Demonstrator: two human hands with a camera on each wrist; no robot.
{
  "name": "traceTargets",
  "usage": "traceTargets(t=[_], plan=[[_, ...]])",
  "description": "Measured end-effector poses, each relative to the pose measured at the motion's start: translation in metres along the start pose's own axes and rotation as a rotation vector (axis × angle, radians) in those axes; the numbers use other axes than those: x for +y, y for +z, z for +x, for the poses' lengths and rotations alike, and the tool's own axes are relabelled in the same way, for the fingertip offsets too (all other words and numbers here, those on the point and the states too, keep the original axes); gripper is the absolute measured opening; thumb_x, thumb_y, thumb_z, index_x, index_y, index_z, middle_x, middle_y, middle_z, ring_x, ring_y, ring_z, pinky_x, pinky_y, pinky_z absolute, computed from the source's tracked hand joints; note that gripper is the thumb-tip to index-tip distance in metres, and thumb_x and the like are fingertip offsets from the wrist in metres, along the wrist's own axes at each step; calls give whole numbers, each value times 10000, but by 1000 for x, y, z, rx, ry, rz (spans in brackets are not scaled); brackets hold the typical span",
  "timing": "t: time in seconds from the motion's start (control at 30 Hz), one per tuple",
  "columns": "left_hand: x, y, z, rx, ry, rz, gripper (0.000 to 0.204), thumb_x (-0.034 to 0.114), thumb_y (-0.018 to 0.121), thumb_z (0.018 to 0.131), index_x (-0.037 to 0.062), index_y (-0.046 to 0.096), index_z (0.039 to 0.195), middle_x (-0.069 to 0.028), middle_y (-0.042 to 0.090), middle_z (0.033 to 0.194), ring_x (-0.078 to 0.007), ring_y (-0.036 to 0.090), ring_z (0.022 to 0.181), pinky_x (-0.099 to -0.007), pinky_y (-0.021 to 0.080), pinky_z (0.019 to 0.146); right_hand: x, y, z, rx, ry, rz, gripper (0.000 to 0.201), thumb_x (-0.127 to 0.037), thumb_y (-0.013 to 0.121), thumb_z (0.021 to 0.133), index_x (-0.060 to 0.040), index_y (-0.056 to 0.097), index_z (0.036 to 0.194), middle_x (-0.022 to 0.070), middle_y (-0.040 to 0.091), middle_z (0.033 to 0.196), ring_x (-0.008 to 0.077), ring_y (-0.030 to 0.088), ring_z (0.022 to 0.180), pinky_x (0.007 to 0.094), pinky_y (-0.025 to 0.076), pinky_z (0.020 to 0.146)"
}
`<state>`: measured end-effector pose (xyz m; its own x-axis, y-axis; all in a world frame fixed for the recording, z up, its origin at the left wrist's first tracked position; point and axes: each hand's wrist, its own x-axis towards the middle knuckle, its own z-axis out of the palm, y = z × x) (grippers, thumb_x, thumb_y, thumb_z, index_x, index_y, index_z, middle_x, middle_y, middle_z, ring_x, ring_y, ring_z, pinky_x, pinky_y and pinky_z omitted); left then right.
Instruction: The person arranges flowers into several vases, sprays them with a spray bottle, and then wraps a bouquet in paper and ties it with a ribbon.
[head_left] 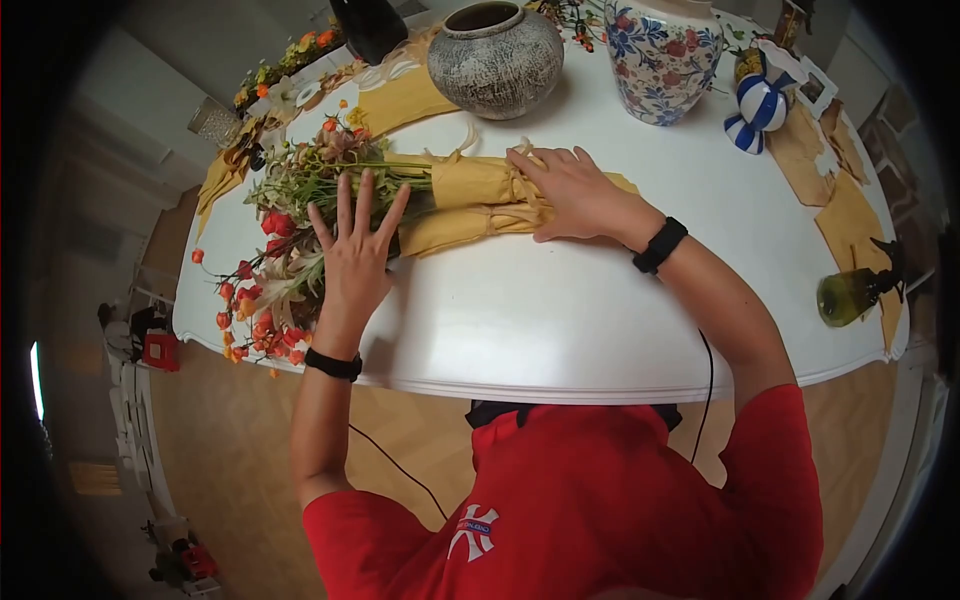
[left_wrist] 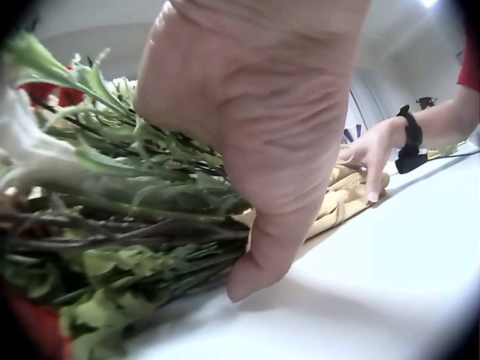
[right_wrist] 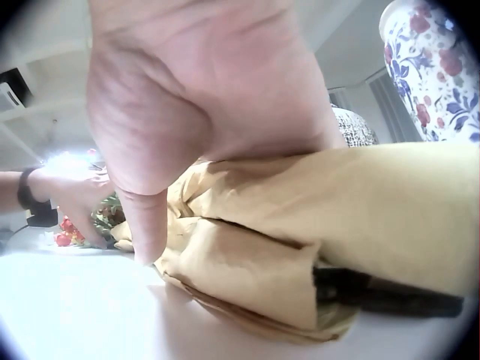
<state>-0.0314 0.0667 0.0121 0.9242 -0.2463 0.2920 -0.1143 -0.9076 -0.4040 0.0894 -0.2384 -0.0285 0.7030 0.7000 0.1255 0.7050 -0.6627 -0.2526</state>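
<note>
Two bouquets lie side by side on the table, their stems wrapped in yellow-brown paper (head_left: 465,183) tied with pale ribbon. Red, orange and white flowers (head_left: 275,245) with green leaves (left_wrist: 112,262) spread out at the left end. My left hand (head_left: 355,270) rests over the leaves and stems, fingers straight and spread, thumb beside the wrapping. Over the tied part of both wraps lies my right hand (head_left: 585,200), fingers extended, thumb (right_wrist: 146,225) straight down along the near side. Dark stem ends (right_wrist: 390,292) stick out of one wrap in the right wrist view.
Behind the bouquets stand a grey rough-textured pot (head_left: 495,65) and a floral vase (head_left: 665,60). On the right are a blue-and-white striped ornament (head_left: 762,104), torn paper (head_left: 850,225) and a green spray bottle (head_left: 845,298). The white table's edge (head_left: 560,393) runs before me.
</note>
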Motion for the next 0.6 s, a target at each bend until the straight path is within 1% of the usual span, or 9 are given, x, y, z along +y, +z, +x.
traceTargets(t=[0.07,0.1,0.2,0.23,0.33,0.4,0.47,0.53,0.6], plan=[[-11,19,2,74,33,120,1067,-104,678,701,365,363,1606,-108,274,1685,-395,198,1571,-731,112,1205,9,3,9,-41,-24,61,1076,-328,882,756,-142,278,1627,236,498,1472,401,489,1363,539,341,1161],[-13,24,3,113,32,28,1054,-152,635,726,376,372,1599,-92,328,1649,-378,242,1555,-732,158,1194,13,6,12,-65,-30,93,1060,-325,878,763,-155,285,1626,230,505,1465,394,496,1359,543,341,1160],[-20,37,12,116,59,68,1048,-129,669,726,371,372,1599,-93,355,1623,-369,270,1540,-722,196,1188,13,14,16,-48,-27,81,1005,-302,857,789,-181,304,1619,219,526,1440,386,513,1345,564,339,1159],[-22,36,14,88,65,54,1076,-112,717,705,371,367,1600,-92,364,1613,-362,286,1530,-710,226,1184,11,12,14,-52,-15,80,1006,-290,848,797,-166,291,1626,225,519,1455,380,505,1356,549,340,1160],[-21,39,14,83,61,19,953,-124,548,835,394,346,1608,-111,388,1603,-378,322,1509,-708,219,1169,7,7,10,-21,5,80,1013,-267,831,812,-135,263,1640,240,495,1497,370,476,1391,521,331,1172],[-20,38,12,75,52,-18,988,-73,655,788,393,353,1605,-109,368,1615,-382,310,1514,-709,225,1163,10,14,10,54,5,83,1017,-269,833,812,-133,259,1641,247,474,1521,372,452,1419,527,313,1191],[-12,30,11,29,26,-81,1030,-40,730,743,391,359,1602,-109,358,1621,-383,298,1521,-712,222,1162,5,4,2,59,27,86,1034,-282,841,806,-131,251,1642,248,458,1538,372,425,1444,545,279,1217],[-12,29,11,34,20,-43,1138,39,861,633,383,362,1597,-100,344,1628,-369,263,1539,-697,210,1192,6,1,-8,59,44,92,1061,-311,851,788,-120,248,1640,259,447,1546,380,407,1460,569,253,1231],[-9,14,14,-30,-10,-105,1100,104,878,645,379,381,1587,-101,341,1629,-370,271,1533,-705,200,1193,14,2,-14,74,39,96,1101,-357,864,759,-101,249,1635,278,441,1543,395,395,1465,598,235,1232]])
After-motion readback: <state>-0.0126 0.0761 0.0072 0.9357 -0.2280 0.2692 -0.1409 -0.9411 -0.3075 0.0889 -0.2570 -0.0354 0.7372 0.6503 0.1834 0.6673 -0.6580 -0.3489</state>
